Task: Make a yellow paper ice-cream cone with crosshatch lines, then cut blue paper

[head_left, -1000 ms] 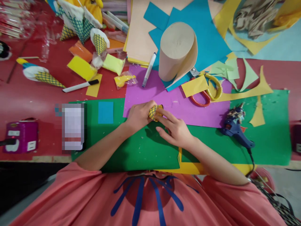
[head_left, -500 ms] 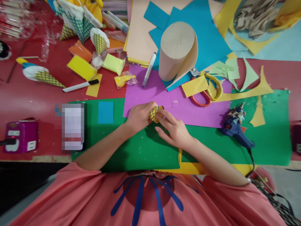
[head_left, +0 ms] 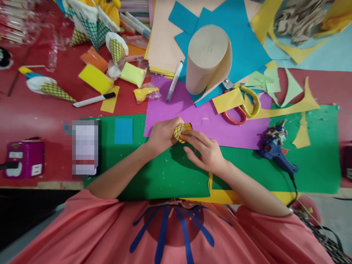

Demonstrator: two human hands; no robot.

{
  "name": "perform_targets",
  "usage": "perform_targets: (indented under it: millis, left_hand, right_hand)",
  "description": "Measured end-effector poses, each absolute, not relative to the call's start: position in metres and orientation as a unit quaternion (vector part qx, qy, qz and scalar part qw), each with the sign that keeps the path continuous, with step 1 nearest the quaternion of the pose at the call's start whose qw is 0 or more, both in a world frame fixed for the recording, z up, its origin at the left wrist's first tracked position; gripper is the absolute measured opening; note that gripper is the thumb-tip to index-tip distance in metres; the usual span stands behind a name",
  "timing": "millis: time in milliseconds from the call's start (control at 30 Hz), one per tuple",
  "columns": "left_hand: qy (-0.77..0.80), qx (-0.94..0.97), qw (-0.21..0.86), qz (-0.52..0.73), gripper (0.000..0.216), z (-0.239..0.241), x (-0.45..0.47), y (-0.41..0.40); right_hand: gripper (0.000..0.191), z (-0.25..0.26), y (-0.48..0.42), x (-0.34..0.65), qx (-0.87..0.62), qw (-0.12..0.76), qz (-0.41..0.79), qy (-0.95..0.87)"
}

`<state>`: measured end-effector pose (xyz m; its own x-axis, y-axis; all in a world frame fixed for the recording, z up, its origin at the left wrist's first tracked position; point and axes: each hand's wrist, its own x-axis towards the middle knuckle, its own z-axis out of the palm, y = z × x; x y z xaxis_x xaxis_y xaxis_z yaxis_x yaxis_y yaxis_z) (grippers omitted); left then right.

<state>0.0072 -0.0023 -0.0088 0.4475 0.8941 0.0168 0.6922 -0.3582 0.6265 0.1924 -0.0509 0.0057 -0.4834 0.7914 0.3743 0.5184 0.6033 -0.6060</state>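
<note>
My left hand (head_left: 162, 135) is closed around a small yellow paper cone (head_left: 178, 131) with dark criss-cross lines. The cone's wide end faces up and to the right, and its tip is hidden. Fingertips of my right hand (head_left: 206, 153) rest on the cone at its rim, with the thumb held apart and touching nothing. Both hands are over the edge between a purple sheet (head_left: 233, 130) and a green sheet (head_left: 159, 176).
Scissors (head_left: 235, 118) lie under a yellow paper strip (head_left: 228, 100). A blue glue gun (head_left: 277, 156) lies to the right, a phone (head_left: 85, 146) to the left. Beyond stand a rolled beige sheet (head_left: 202, 69) and finished-looking cones (head_left: 117, 51). Markers (head_left: 174, 81) and clay packets (head_left: 133, 75) lie around.
My right hand has shifted slightly to the right, its fingers straighter on the cone's rim. More of the cone shows between the hands. My left hand has barely moved.
</note>
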Motion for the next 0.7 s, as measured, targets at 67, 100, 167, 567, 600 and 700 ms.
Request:
perform_targets:
  millis: [67,100,167,567,600,700]
  left_hand:
    - [0.483,0.810,0.274,0.187,0.013,-0.0097,0.0072,-0.0016]
    - [0.478,0.813,0.272,0.190,0.012,-0.0101,0.0074,-0.0013]
    - [0.473,0.815,0.271,0.195,0.011,-0.0101,0.0080,-0.0011]
    - [0.473,0.811,0.288,0.187,0.009,-0.0024,0.0094,-0.0007]
    - [0.477,0.808,0.290,0.190,0.009,-0.0024,0.0095,-0.0006]
    - [0.495,0.780,0.318,0.213,0.007,-0.0018,0.0112,-0.0004]
  right_hand:
    - [0.031,0.0050,-0.0506,0.1920,-0.390,0.319,0.216,-0.836]
    - [0.031,0.0048,-0.0504,0.1918,-0.390,0.314,0.219,-0.837]
    - [0.031,0.0049,-0.0502,0.1916,-0.390,0.306,0.222,-0.840]
    - [0.035,0.0021,-0.0537,0.1902,-0.395,0.294,0.248,-0.835]
    - [0.035,0.0017,-0.0529,0.1906,-0.391,0.294,0.257,-0.833]
    - [0.039,0.0013,-0.0505,0.1931,-0.366,0.326,0.281,-0.825]
